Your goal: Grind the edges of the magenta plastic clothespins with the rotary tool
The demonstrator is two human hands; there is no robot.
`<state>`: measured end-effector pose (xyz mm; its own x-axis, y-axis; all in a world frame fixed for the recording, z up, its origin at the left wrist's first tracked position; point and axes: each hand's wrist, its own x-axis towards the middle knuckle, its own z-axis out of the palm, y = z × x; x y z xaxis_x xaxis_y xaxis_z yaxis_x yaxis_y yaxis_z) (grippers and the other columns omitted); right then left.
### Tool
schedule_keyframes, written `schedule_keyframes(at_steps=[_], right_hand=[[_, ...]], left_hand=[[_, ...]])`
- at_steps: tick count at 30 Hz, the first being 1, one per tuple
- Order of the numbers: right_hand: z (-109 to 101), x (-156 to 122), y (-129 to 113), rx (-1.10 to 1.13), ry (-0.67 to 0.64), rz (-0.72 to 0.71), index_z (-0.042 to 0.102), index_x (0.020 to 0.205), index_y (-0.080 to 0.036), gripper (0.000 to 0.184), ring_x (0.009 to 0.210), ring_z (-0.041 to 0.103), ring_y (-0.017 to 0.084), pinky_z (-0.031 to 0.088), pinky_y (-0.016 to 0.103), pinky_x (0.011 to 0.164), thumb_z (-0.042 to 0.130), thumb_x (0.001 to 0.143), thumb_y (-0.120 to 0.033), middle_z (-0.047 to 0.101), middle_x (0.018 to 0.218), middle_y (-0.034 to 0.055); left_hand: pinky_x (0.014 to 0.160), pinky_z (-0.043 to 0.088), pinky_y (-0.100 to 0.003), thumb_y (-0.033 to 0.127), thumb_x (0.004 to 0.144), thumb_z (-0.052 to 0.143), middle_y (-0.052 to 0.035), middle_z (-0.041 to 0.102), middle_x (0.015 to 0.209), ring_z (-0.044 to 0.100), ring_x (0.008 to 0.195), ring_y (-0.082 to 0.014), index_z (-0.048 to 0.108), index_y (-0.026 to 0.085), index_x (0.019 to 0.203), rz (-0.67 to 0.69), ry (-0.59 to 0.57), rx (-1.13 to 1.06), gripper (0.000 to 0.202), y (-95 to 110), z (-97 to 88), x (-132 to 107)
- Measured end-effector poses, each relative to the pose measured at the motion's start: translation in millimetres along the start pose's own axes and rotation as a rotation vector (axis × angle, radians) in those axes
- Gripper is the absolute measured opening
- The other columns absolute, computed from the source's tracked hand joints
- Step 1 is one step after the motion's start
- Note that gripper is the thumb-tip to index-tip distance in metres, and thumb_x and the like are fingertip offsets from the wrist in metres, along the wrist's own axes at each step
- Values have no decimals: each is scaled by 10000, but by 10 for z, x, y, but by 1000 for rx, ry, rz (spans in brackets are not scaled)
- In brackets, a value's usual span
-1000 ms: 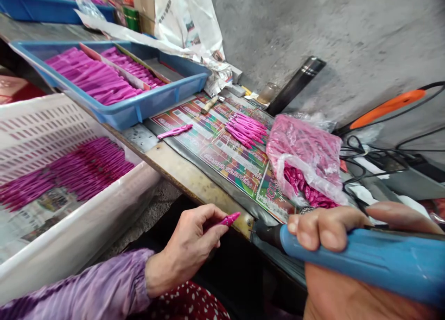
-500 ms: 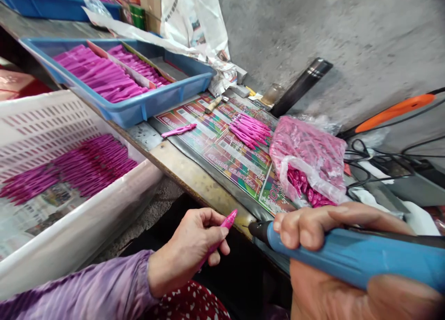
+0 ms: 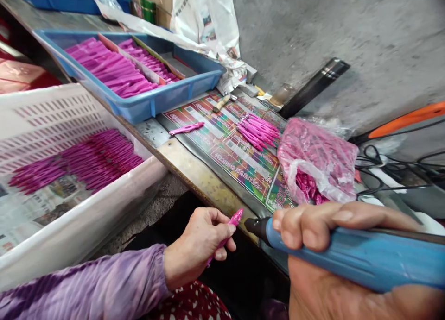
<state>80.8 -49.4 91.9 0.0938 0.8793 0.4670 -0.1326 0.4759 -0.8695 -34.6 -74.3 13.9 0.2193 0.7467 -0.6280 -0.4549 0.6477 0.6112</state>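
In my left hand (image 3: 196, 241), thumb and fingers pinch a slim pink plastic piece (image 3: 237, 216) whose pointed end sticks out up and to the right. My right hand (image 3: 323, 285) is wrapped round a thick blue electric screwdriver (image 3: 368, 257). Its black nose (image 3: 256, 228) points left at the pink piece, a small gap apart. Above my hands, a single pink piece (image 3: 187, 128) and a fanned pile of pink pieces (image 3: 259, 131) lie on the printed mat (image 3: 222, 144). A clear plastic bag (image 3: 318, 141) of glossy pink parts stands at the mat's right end.
A blue tray (image 3: 139, 110) with cardboard dividers holds many pink pieces. Lower left, a white slotted basket (image 3: 62, 222) holds more on newspaper. A small wooden-handled tool (image 3: 221, 103), a black tube (image 3: 314, 88), an orange-handled tool (image 3: 406, 121) and black cables (image 3: 417, 165) lie toward the grey wall.
The whole view has shifted slightly, so the bench things appear further right. My left hand with the pink piece has come slightly nearer the screwdriver's nose. Both grips are unchanged.
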Motion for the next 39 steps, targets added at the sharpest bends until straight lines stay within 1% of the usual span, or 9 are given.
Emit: schedule_keyframes(at_steps=[3,7,17,23,25,28,32,35,39], right_hand=[[17,14,9,19,-36,7,635,774,-229,339,478,522,140,489,331,542,736,920,-519,554,588,-52],[-6,17,9,8,-24,46,631,751,-229,365,478,521,137,492,327,542,789,869,-536,560,583,-56],[-6,-3,61,8,-35,34,643,795,-229,285,491,517,136,492,330,548,746,935,-455,559,596,-54],[-46,33,81,39,-118,34,643,842,-230,251,519,537,133,498,319,553,761,911,-441,580,628,-55],[-26,47,67,25,-148,60,630,848,-231,289,541,548,128,511,323,585,751,913,-486,577,643,-56],[53,46,29,-29,-132,95,613,868,-232,385,565,555,127,503,323,595,729,904,-597,582,660,-53],[157,15,6,-161,-125,111,581,867,-244,430,562,548,136,495,339,594,717,910,-649,560,643,-58],[173,4,27,-208,-118,119,571,866,-251,477,564,541,141,486,348,591,651,923,-717,537,642,-56],[143,25,68,-165,-104,132,592,887,-242,517,580,529,131,488,326,604,673,882,-753,533,650,-54]], left_hand=[[378,232,-155,186,858,690,28,612,511,392,344,-33,569,162,777,-17,23,9,147,5,8,3],[382,241,-156,165,892,659,27,615,514,393,346,-35,570,161,790,-6,18,8,136,-19,0,25],[392,247,-159,135,938,635,30,618,529,396,359,-34,579,155,815,-14,11,8,137,-47,0,28],[398,241,-166,96,970,603,39,609,516,393,359,-33,570,155,822,-28,23,13,163,-51,10,30],[398,230,-170,94,985,591,44,599,504,379,356,-32,564,158,815,-31,29,15,183,-54,16,27],[401,217,-175,87,992,585,51,586,491,362,355,-30,556,162,793,-31,39,15,215,-50,31,19],[413,218,-178,81,996,587,55,571,482,371,369,-34,545,167,766,-43,67,30,249,-19,55,1],[419,224,-178,67,998,579,58,562,475,383,377,-38,544,167,763,-46,82,39,258,0,64,-13],[416,221,-175,69,1003,574,64,555,474,379,373,-37,538,170,774,-54,77,27,253,6,56,-13]])
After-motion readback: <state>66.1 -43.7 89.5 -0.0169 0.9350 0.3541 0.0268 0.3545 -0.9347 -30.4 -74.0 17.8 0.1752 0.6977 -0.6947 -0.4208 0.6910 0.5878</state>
